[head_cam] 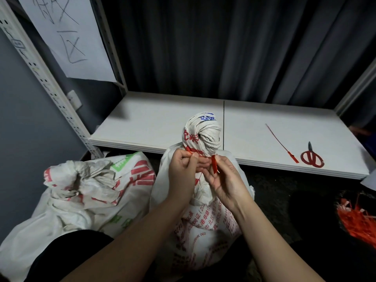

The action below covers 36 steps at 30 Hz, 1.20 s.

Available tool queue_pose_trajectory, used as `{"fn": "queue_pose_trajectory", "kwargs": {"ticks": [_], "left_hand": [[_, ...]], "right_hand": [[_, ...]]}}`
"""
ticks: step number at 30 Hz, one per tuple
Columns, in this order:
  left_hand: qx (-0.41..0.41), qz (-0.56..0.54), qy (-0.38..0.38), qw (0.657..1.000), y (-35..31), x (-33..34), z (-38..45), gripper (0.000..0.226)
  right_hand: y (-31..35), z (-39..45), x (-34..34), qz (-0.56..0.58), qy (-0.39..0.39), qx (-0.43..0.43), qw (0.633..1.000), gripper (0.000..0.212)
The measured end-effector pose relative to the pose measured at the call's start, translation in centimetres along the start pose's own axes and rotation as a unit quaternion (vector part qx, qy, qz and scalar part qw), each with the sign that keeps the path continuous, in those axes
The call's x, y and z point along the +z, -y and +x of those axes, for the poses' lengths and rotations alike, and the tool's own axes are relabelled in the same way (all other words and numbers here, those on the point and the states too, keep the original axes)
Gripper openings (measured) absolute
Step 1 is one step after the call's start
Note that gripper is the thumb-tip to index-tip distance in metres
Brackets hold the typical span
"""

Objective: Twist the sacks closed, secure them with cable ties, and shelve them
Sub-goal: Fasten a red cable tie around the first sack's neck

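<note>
Both hands work at the twisted neck of the sack [200,200], which stands just before the shelf [162,123]. The left hand [183,171] pinches the red cable tie [214,165] around the neck; the right hand [223,180] pinches its head, likely to feed the tail through. A spare tie [281,142] and scissors [311,156] wait on the shelf.

Sack [203,210] in middle: woven plastic, off-white, slight sheen, printed red, neck [203,135] twisted into ropey ridges. Second sack [85,192] same weave, crumpled, red and green print. Cable tie [214,165] round neck: thin red plastic, smooth. Spare tie [281,142] near shelf's right end same stuff. Shelf [158,123]: matt white board, smooth; uprights [40,78] painted metal, perforated. Scissors [311,157]: glossy red plastic handles, dark metal blades. Curtain [223,47] behind: dark matt cloth. Sign [67,37]: plain paper.
</note>
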<state>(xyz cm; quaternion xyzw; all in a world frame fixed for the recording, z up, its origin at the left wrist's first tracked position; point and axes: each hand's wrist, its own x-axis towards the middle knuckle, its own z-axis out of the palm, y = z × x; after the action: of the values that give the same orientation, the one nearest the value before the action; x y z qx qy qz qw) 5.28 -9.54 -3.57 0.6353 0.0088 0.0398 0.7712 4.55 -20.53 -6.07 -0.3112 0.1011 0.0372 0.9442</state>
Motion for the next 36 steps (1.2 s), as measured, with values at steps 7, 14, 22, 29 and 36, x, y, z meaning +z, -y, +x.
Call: {"fn": "queue_pose_trajectory", "kwargs": {"ticks": [7, 14, 22, 29, 36], "left_hand": [[-0.082, -0.073, -0.021, 0.994, -0.6, 0.0, -0.5, 0.018], [-0.047, 0.004, -0.031, 0.998, 0.4, 0.8, -1.7, 0.013], [0.038, 0.117, -0.033, 0.992, 1.2, 1.2, -2.0, 0.015], [0.07, 0.126, -0.057, 0.988, 1.2, 1.6, -1.8, 0.017], [0.087, 0.145, -0.059, 0.984, 1.5, 1.6, -2.1, 0.017]], "right_hand": [[-0.8, 0.0, 0.5, 0.035, -0.01, -0.002, 0.999, 0.006], [-1.2, -0.5, 0.3, 0.062, 0.009, 0.009, 0.998, 0.005], [-0.6, -0.4, -0.7, 0.058, 0.029, 0.01, 0.998, 0.006], [-0.2, -0.5, -0.6, 0.054, 0.036, 0.027, 0.998, 0.008], [-0.6, 0.0, -1.6, 0.034, 0.051, 0.021, 0.998, 0.019]]}}
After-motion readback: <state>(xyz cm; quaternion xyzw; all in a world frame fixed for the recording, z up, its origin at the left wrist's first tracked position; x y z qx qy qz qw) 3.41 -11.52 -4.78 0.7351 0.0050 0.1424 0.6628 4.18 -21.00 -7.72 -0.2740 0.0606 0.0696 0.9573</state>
